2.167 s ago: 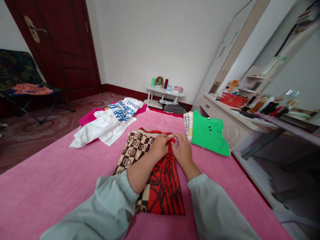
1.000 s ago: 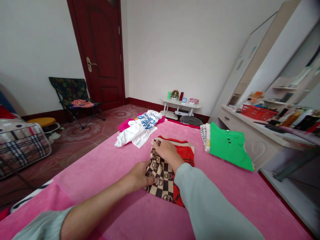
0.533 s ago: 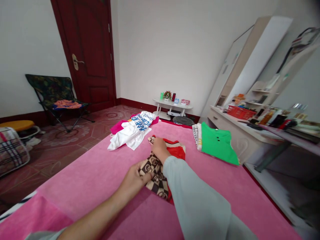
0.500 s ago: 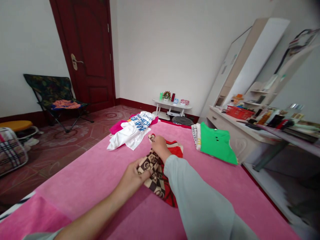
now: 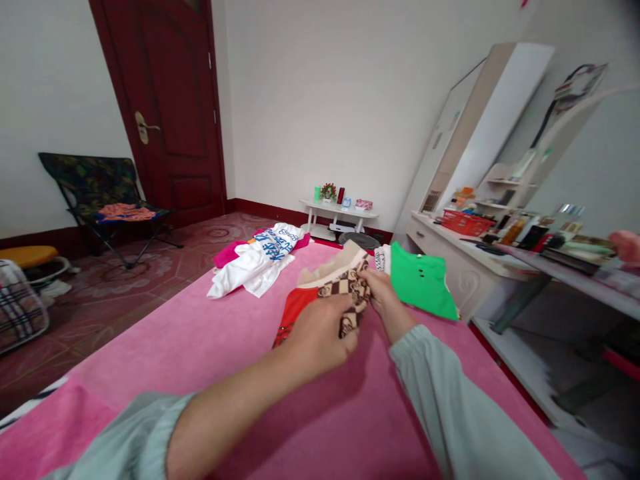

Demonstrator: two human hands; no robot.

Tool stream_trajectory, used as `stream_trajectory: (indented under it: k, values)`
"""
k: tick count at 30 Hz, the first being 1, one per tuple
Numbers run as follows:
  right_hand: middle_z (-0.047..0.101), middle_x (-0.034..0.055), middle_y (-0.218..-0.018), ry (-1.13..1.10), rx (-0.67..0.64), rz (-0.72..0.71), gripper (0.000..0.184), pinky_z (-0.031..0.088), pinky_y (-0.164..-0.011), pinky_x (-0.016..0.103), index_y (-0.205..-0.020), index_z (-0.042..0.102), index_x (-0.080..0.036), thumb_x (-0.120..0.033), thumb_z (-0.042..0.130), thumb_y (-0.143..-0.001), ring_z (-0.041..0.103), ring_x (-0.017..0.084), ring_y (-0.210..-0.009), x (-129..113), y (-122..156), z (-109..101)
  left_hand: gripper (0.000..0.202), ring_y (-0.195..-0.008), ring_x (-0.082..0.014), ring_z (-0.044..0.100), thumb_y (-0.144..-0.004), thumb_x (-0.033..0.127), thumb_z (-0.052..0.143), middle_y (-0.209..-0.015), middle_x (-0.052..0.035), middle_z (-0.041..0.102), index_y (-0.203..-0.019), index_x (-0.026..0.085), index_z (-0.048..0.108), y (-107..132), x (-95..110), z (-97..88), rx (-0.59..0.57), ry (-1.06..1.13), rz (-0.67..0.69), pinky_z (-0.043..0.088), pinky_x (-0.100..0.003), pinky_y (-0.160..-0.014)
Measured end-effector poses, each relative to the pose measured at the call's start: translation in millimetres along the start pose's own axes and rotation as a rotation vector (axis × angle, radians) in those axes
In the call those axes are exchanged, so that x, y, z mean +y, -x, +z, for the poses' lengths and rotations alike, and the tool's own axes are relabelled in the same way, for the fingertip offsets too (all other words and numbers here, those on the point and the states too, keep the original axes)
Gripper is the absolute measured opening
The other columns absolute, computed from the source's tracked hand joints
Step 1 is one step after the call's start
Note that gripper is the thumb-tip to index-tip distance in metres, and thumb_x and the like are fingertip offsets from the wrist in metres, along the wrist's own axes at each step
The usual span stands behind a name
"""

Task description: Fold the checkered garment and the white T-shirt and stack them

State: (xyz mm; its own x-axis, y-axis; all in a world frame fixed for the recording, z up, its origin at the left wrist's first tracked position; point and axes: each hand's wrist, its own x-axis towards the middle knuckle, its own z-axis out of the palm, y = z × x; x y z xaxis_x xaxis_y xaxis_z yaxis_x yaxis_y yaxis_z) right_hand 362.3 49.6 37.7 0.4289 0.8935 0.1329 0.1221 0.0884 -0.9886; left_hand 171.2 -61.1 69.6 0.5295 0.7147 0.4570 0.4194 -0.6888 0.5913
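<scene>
A folded garment (image 5: 320, 293), brown-and-cream checked on one side and red on the other, is lifted off the pink bedcover (image 5: 210, 347). My left hand (image 5: 320, 333) is closed on its near checked edge. My right hand (image 5: 380, 297) pinches its far checked edge, close to the folded green shirt (image 5: 420, 280). The garment's red part hangs down to the left, touching the cover. A black-and-white patterned folded piece (image 5: 383, 257) lies against the green shirt's left side.
A white shirt with blue print (image 5: 255, 260) lies over a magenta garment at the bed's far left. A white dresser (image 5: 465, 260) with a red basket (image 5: 467, 222) stands to the right. Beyond are a small white table (image 5: 337, 210), a folding chair (image 5: 100, 193) and a dark red door (image 5: 160, 107).
Both hands took hold of the checked-and-red garment, lifted it off the cover and carried it right, toward the green shirt. The camera view has shifted a little.
</scene>
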Motion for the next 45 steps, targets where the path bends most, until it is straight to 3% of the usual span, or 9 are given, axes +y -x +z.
stream_trajectory:
  k: [5,9,15,18,23,27,35,41,45]
  values:
    - [0.06,0.0011,-0.049,0.126,0.182,0.042,0.012,0.047,-0.05,0.029,-0.06,0.06,-0.018,-0.023,0.062,-0.05,0.058,0.019,-0.052,66.6,14.2,-84.4,0.041,-0.094,-0.0227,0.061,-0.068,0.042,0.072,-0.11,-0.0072,0.063,-0.103,0.021,0.066,24.8,-7.9,70.2,-0.444,0.031,0.09,0.047,-0.028,-0.079]
    - [0.069,0.0084,-0.086,0.227,0.319,-0.072,0.03,0.05,-0.078,0.036,-0.085,0.065,-0.016,-0.028,0.06,-0.059,0.063,0.023,-0.081,87.3,28.6,-109.7,0.037,-0.095,-0.0209,0.062,-0.074,0.042,0.069,-0.109,-0.006,0.066,-0.106,0.023,0.068,31.4,-13.0,73.3,-0.514,0.112,0.159,0.046,-0.026,-0.081]
    - [0.066,0.0088,-0.097,0.504,0.112,-0.583,0.023,0.045,-0.089,0.036,-0.088,0.067,-0.017,-0.023,0.046,-0.08,0.059,0.021,-0.096,66.0,57.6,-78.4,0.02,-0.078,-0.0154,0.064,-0.084,0.029,0.054,-0.086,-0.0015,0.072,-0.089,0.02,0.07,-8.1,-66.5,43.8,-0.125,0.162,-0.108,0.046,-0.023,-0.071]
    - [0.068,0.005,-0.092,0.523,-0.203,-0.6,0.02,0.045,-0.085,0.032,-0.086,0.068,-0.019,-0.018,0.048,-0.083,0.06,0.018,-0.09,46.3,79.8,-50.0,0.017,-0.076,-0.0172,0.064,-0.077,0.024,0.059,-0.085,-0.0045,0.071,-0.089,0.016,0.069,-34.8,-117.6,33.4,0.109,0.056,-0.31,0.046,-0.024,-0.069]
    - [0.067,0.0025,-0.105,0.629,-0.651,-0.603,0.025,0.042,-0.091,0.033,-0.1,0.07,-0.023,-0.03,0.07,-0.077,0.058,0.018,-0.097,32.3,125.4,-11.4,0.014,-0.069,-0.0182,0.064,-0.071,0.022,0.066,-0.068,-0.0042,0.069,-0.082,0.014,0.07,-69.6,-174.0,32.9,0.165,0.082,-0.56,0.046,-0.024,-0.063]
    - [0.06,0.0025,-0.119,0.754,-0.709,-0.642,0.043,0.038,-0.095,0.037,-0.112,0.065,-0.026,-0.038,0.075,-0.072,0.051,0.021,-0.107,36.4,148.5,0.6,0.017,-0.063,-0.0172,0.063,-0.067,0.024,0.072,-0.062,-0.0027,0.067,-0.079,0.012,0.07,-93.0,-185.0,45.0,0.154,0.129,-0.568,0.045,-0.023,-0.058]
    - [0.055,0.004,-0.127,0.769,-0.751,-0.653,0.035,0.03,-0.105,0.036,-0.119,0.058,-0.022,-0.025,0.059,-0.084,0.042,0.02,-0.118,35.1,156.3,3.3,0.038,-0.065,-0.0107,0.06,-0.061,0.005,0.069,-0.074,-0.0005,0.066,-0.098,0.011,0.065,-135.4,-199.9,58.9,0.185,0.173,-0.475,0.045,-0.018,-0.059]
    - [0.054,0.0034,-0.131,0.747,-0.783,-0.627,0.038,0.028,-0.107,0.035,-0.122,0.056,-0.022,-0.025,0.059,-0.084,0.041,0.02,-0.121,34.5,154.9,3.1,0.023,-0.065,-0.013,0.058,-0.063,0.004,0.065,-0.071,-0.0015,0.063,-0.085,0.01,0.065,-126.5,-210.2,67.6,0.161,0.055,-0.396,0.047,-0.024,-0.067]
    - [0.056,0.003,-0.13,0.707,-0.771,-0.641,0.039,0.03,-0.104,0.035,-0.121,0.058,-0.024,-0.027,0.062,-0.083,0.045,0.02,-0.119,38.2,154.3,3.8,0.04,-0.088,-0.0203,0.061,-0.063,0.002,0.063,-0.095,-0.0087,0.063,-0.102,0.01,0.063,-119.9,-195.8,60.0,0.184,-0.04,-0.36,0.048,-0.033,-0.086]
